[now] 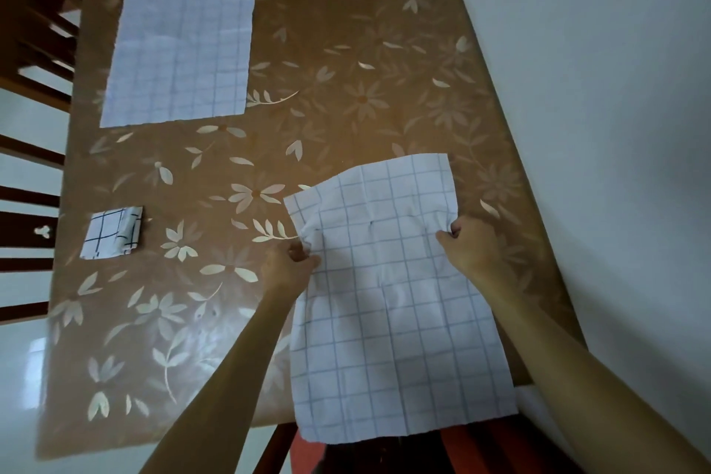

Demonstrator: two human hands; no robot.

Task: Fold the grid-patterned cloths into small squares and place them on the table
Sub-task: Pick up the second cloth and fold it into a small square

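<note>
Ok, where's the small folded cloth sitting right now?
In the head view, the small folded cloth lies near the left edge of the table, nearer the person than the flat cloth and well left of the left hand.

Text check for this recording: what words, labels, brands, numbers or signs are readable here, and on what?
None: no words, numbers, brands or signs show anywhere.
The cloth in hand, gripped by the left hand and right hand: grid lines only, no tag seen.
The flat cloth: grid lines only.
The folded cloth: dark grid lines only.
The table cover: flower pattern only.
</note>
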